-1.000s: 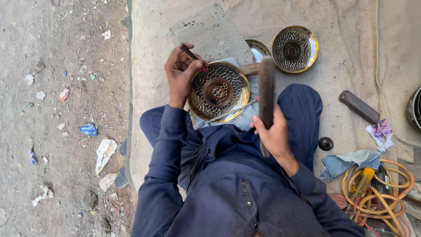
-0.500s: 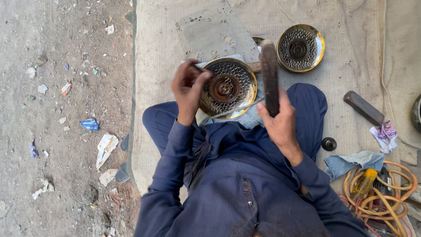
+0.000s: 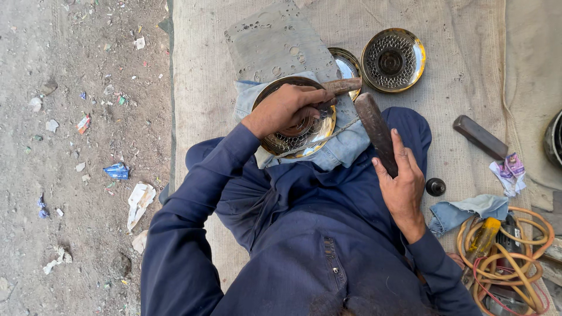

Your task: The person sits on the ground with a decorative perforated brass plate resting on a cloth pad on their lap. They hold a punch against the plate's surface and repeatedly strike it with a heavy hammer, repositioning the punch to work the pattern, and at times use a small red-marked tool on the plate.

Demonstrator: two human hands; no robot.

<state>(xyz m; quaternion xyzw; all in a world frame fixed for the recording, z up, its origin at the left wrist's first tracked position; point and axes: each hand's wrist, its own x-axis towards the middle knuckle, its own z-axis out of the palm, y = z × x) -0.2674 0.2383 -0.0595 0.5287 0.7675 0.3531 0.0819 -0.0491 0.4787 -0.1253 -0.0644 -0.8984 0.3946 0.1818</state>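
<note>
Since half a second ago the left hand (image 3: 287, 108) has slid over the middle of the brass plate (image 3: 295, 137), pressing a wooden-handled tool (image 3: 342, 86) to it; the right hand (image 3: 401, 178) has dropped lower, clenched round a dark wooden mallet (image 3: 376, 131). The plate rests on denim cloth (image 3: 345, 149) in the lap, near the mat's (image 3: 199, 88) middle. Judgement: keep the tool steady and upright, strike squarely. Two more plates (image 3: 393, 59) lie toward the mat's far edge.
</note>
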